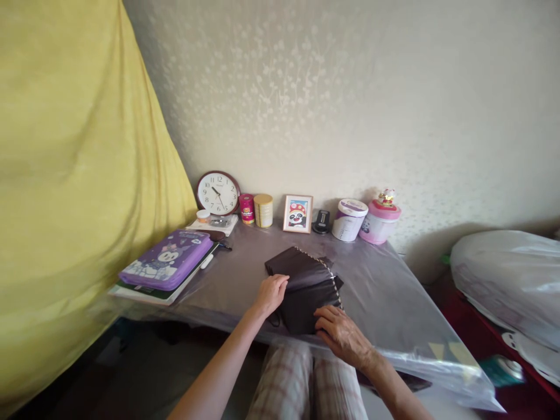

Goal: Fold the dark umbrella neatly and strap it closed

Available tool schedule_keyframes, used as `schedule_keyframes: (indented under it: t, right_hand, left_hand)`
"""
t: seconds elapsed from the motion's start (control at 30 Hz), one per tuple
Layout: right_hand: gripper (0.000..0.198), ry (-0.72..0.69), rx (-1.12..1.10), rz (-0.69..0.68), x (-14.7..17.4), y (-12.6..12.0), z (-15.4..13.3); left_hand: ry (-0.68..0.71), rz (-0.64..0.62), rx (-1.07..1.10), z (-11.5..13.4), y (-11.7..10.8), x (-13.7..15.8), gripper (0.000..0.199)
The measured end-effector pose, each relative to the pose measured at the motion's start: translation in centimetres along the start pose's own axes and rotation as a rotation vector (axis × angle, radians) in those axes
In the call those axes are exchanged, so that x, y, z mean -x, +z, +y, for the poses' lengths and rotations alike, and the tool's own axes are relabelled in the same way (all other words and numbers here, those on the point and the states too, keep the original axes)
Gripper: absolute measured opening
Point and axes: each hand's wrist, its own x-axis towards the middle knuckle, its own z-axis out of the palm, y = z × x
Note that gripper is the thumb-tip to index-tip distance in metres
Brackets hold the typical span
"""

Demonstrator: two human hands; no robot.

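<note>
While seated in plaid trousers [286, 379] at a plastic-covered table [380, 286], seen handling folded black fabric [301, 300] with a light-and-dark checkered trim [326, 266], laid between and just beyond left hand [271, 294] and right hand [343, 331]. Touching the fabric's left side with left-hand fingers bent and bunched close together; touching its near right part with right-hand fingers loosely curled and slightly parted. Impossible to tell, in either case, whether pinched or merely rested upon, with the undersides of both hands hidden. Flanked, left of the left hand, by a purple cartoon-printed case [170, 259] atop a book [149, 295], and farther left by a yellow curtain [87, 175]. Backed, well beyond both hands, by a round clock [217, 193], pink tin [247, 210], yellow canister [263, 212], framed panda picture [297, 214], purple-and-white tub [349, 223] and pink tub [378, 226] topped with a gold-and-white figurine [386, 198]. Bordered, well right of the right hand, by a bulging translucent bag [507, 268].
</note>
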Motion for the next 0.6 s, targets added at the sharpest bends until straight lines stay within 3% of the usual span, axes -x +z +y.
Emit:
schedule_keyframes:
  t: [0.2,0.37,0.47,0.6]
  right_hand:
    - [0.018,0.008,-0.029,0.107,-0.7,-1.0,0.1]
    - [0.017,0.013,0.035,0.178,-2.8,-2.8,0.2]
    - [0.019,-0.006,0.082,0.184,-4.3,-3.6,0.3]
    - [0.017,-0.023,0.116,0.172,-5.4,-4.6,1.2]
  left_hand:
    - [-0.001,-0.007,0.059,0.6,-1.3,0.8,0.037]
    - [0.098,-0.216,0.219,1.9,-3.3,2.3,0.06]
    - [0.1,-0.241,0.258,2.5,-3.5,2.6,0.051]
    - [0.015,-0.141,0.275,2.8,-2.5,2.2,0.029]
